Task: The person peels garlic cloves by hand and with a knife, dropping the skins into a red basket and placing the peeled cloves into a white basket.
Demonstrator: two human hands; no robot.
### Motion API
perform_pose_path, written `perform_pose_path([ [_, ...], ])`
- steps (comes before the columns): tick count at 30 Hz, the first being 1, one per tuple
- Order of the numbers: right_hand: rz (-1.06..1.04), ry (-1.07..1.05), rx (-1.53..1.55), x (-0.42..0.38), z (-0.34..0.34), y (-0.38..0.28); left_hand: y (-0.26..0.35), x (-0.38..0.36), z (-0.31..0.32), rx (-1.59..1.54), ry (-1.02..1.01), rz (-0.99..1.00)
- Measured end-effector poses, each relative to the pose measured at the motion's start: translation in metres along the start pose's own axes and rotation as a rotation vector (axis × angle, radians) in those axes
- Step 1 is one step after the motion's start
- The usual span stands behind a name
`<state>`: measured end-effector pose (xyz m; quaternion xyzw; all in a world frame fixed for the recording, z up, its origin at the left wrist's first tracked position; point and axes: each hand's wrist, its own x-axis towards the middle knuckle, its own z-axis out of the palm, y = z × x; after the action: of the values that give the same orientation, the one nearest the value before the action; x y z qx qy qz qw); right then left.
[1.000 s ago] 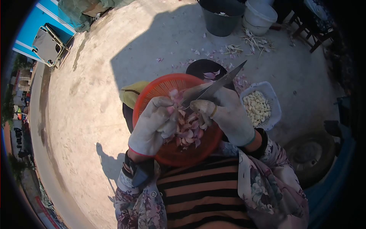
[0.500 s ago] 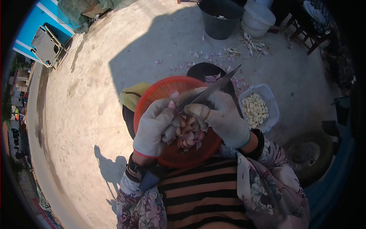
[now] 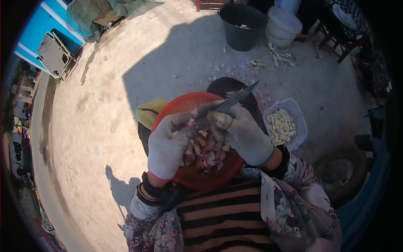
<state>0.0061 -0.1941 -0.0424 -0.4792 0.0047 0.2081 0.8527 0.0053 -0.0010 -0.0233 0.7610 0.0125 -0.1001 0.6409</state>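
My left hand [image 3: 170,145], in a white work glove, pinches a garlic clove [image 3: 191,122] above an orange basket [image 3: 184,102]. In the same kind of glove, my right hand [image 3: 245,132] is closed around a knife [image 3: 239,95]. Its blade slants up and to the right, and its lower end lies close to the clove; the handle is hidden in the glove. Unpeeled garlic cloves [image 3: 209,155] with pinkish skins fill part of the basket on my lap. To the right, a white plastic basket [image 3: 300,140] holds peeled garlic cloves [image 3: 280,126].
A black bucket [image 3: 241,31] and a white bucket [image 3: 282,27] stand ahead. Garlic skins and stalks [image 3: 279,56] litter the concrete floor [image 3: 96,113]. A tire [image 3: 336,174] lies at the right, a folding chair [image 3: 54,54] at far left, and a dark stool [image 3: 344,42] at upper right.
My hands have shifted only slightly, and the knife has tilted a little lower. The left fingers have drawn in, showing more of the cloves in the basket. The whole view has moved slightly.
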Motion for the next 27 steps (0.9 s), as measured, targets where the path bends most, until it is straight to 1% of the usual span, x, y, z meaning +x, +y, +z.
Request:
perform_pose_path([
  [1, 0.004, 0.022, -0.039, 0.0, 0.001, -0.003, 0.002, 0.001, 0.002, 0.052, 0.037, 0.075],
  [4, -0.039, 0.038, -0.095, -0.004, 0.006, -0.013, 0.012, 0.002, 0.002, -0.032, 0.014, 0.053],
  [7, -0.172, 0.057, -0.057, 0.001, -0.003, -0.006, 0.009, 0.003, 0.004, 0.166, 0.03, 0.194],
  [10, -0.169, 0.067, -0.045, -0.002, 0.003, -0.019, 0.004, 0.008, 0.007, 0.116, 0.019, 0.178],
  [13, -0.202, 0.093, -0.096, 0.004, 0.002, -0.016, -0.002, 0.014, 0.011, 0.052, 0.031, 0.252],
  [16, -0.251, 0.097, -0.088, 0.011, 0.0, -0.016, 0.01, 0.017, 0.011, 0.267, 0.035, 0.269],
  [19, -0.166, 0.064, -0.184, 0.015, -0.003, -0.025, 0.008, 0.023, 0.01, 0.214, 0.014, 0.28],
  [22, -0.123, 0.064, -0.219, 0.02, -0.004, -0.032, 0.01, 0.027, 0.008, 0.26, -0.002, 0.326],
  [25, -0.017, 0.092, -0.103, 0.025, -0.006, -0.032, 0.005, 0.032, 0.007, 0.158, -0.023, 0.265],
  [27, 0.022, 0.041, 0.023, 0.033, -0.011, -0.027, 0.0, 0.035, 0.007, 0.091, -0.034, 0.237],
])
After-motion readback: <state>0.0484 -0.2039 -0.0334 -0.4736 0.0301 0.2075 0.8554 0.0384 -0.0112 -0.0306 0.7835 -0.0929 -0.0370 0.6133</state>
